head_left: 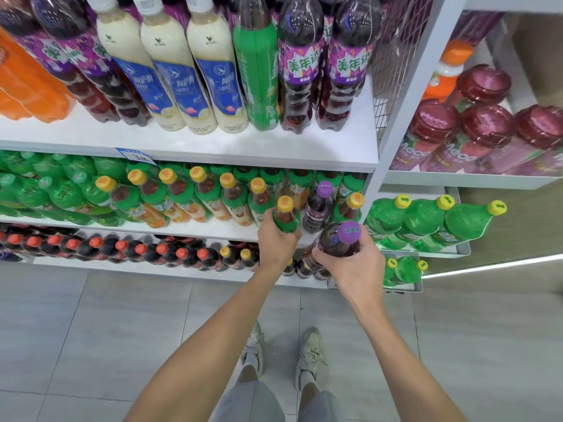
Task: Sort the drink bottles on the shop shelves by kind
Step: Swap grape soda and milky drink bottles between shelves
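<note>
At the right end of the middle shelf [213, 229], front edge: left hand [275, 240] grasping a yellow-capped, green-labelled bottle [286, 217] by its shoulder, upright in the row. Right hand [355, 268] grasping a purple-capped dark soda bottle [336, 240], held clear of the shelf, near a second purple-capped bottle [318, 208] standing among the yellow caps.

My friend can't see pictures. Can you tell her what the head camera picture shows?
A person's left hand grips a yellow-capped bottle with a green label at the middle shelf, while the right hand holds a purple-capped bottle beside it. Rows of other colourful bottles fill the shelves above a grey tiled floor.
</note>
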